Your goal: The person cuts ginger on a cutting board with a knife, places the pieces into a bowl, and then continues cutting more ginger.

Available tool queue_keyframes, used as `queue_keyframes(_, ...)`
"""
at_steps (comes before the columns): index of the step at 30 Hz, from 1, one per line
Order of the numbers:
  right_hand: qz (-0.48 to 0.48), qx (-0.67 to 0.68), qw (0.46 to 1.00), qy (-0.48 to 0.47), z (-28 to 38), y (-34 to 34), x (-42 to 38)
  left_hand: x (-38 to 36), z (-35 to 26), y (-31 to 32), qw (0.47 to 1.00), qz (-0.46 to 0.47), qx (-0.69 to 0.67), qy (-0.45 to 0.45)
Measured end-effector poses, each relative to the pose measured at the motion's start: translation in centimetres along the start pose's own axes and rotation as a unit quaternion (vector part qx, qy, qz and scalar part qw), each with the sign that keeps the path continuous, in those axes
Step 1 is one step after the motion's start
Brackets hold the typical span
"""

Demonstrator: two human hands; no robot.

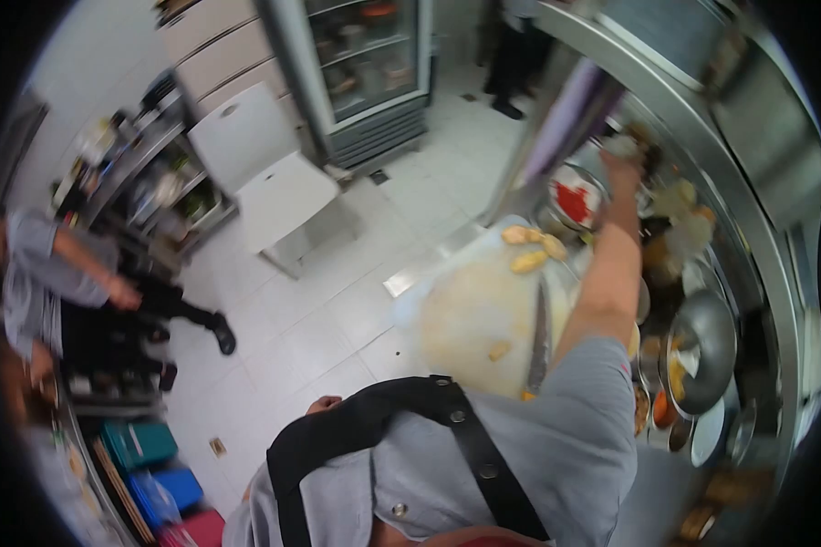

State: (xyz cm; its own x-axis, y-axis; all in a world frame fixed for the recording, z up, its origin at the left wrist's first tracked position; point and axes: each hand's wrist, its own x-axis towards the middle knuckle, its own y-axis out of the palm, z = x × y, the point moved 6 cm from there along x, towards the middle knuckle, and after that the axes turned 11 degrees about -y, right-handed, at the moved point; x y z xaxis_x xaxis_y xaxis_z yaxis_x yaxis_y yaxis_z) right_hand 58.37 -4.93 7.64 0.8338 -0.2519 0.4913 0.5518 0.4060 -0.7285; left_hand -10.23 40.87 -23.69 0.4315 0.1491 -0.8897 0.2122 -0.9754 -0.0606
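Observation:
My right arm stretches across the counter. My right hand (622, 162) is at the far end among bowls and food, blurred, right at a whitish translucent item (620, 145); I cannot tell whether it grips it. Just beside that hand stands a metal bowl (598, 217) with bright red food (572, 202) on something white. Yellowish food pieces (529, 263) lie at the far edge of a pale cutting board (456, 319). Along the board's right side lies a long dark knife blade (540, 339). Only a bit of my left hand (325, 403) shows beyond my torso, its fingers mostly hidden.
Right of my arm are a large metal bowl (710, 342) and several small containers under a steel shelf frame (748, 182). Across the tiled floor stand a white chair (283, 196) and a glass-door fridge (369, 64). One person (50, 264) is at left, another (509, 64) at the back.

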Motion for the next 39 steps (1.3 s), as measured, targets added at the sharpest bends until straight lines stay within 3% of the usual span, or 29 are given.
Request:
queue_keyframes(1,-0.073,0.009,0.995,-0.07,-3.7,3.8,2.2,-0.2,0.4,0.0,1.0,-0.004,-0.002,0.006)
queue_keyframes(4,-0.035,-0.07,0.991,-0.108,-2.1,3.8,2.1,-0.6,1.3,0.3,0.999,-0.017,0.015,0.027)
queue_keyframes(7,-0.088,-0.139,0.965,-0.202,0.2,2.3,1.1,-1.1,2.1,0.7,0.997,-0.016,0.068,0.041)
queue_keyframes(10,-0.239,-0.312,0.878,-0.274,3.4,-2.2,-2.5,-2.1,3.4,0.5,0.991,-0.012,0.125,0.039)
queue_keyframes(12,-0.358,-0.369,0.828,-0.225,6.6,-6.8,-7.1,-2.4,4.0,0.8,0.983,0.012,0.175,0.048)
queue_keyframes(13,-0.345,0.066,0.919,-0.177,9.1,-9.8,-10.7,-2.5,4.3,1.0,0.978,0.027,0.197,0.059)
queue_keyframes(14,-0.419,0.491,0.756,-0.113,11.5,-12.1,-15.1,-2.5,4.6,0.9,0.972,0.043,0.218,0.074)
queue_keyframes(16,-0.326,0.536,0.772,-0.105,16.5,-13.1,-20.9,-3.2,5.1,0.1,0.966,0.071,0.217,0.125)
queue_keyframes(17,-0.318,0.485,0.795,-0.179,19.4,-14.2,-24.0,-3.9,5.3,-0.5,0.97,0.083,0.175,0.149)
queue_keyframes(19,-0.211,0.49,0.797,-0.283,26.8,-15.6,-31.3,-9.9,4.9,-2.7,0.977,0.105,0.036,0.183)
queue_keyframes(21,0.001,0.661,0.706,-0.252,32.7,-14.0,-37.7,-20.1,3.9,-4.2,0.951,0.128,-0.162,0.228)
queue_keyframes(22,0.09,0.673,0.688,-0.255,35.5,-13.8,-41.6,-24.7,4.2,-4.9,0.914,0.145,-0.273,0.261)
queue_keyframes(24,0.268,0.702,0.613,-0.245,41.3,-15.9,-51.4,-30.1,6.0,-6.2,0.891,0.158,-0.22,0.364)
queue_keyframes(26,0.399,0.658,0.531,-0.355,45.1,-19.3,-61.6,-31.6,9.2,-6.9,0.889,0.119,-0.154,0.414)
queue_keyframes(28,0.551,0.59,0.387,-0.446,47.1,-22.7,-72.4,-30.2,13.6,-7.8,0.907,0.023,-0.074,0.414)
queue_keyframes(31,0.782,0.468,0.141,-0.387,44.3,-23.2,-88.0,-31.5,19.8,-8.0,0.927,-0.021,-0.113,0.356)
queue_keyframes(33,0.845,0.333,0.105,-0.405,39.7,-22.0,-95.4,-33.2,23.6,-8.1,0.926,-0.024,-0.19,0.325)
queue_keyframes(36,0.938,0.06,0.038,-0.339,31.3,-16.1,-99.6,-34.0,29.0,-8.1,0.907,-0.043,-0.313,0.279)
queue_keyframes(39,0.938,0.035,-0.044,-0.341,30.9,-17.5,-100.3,-33.4,33.6,-8.8,0.88,-0.081,-0.404,0.236)
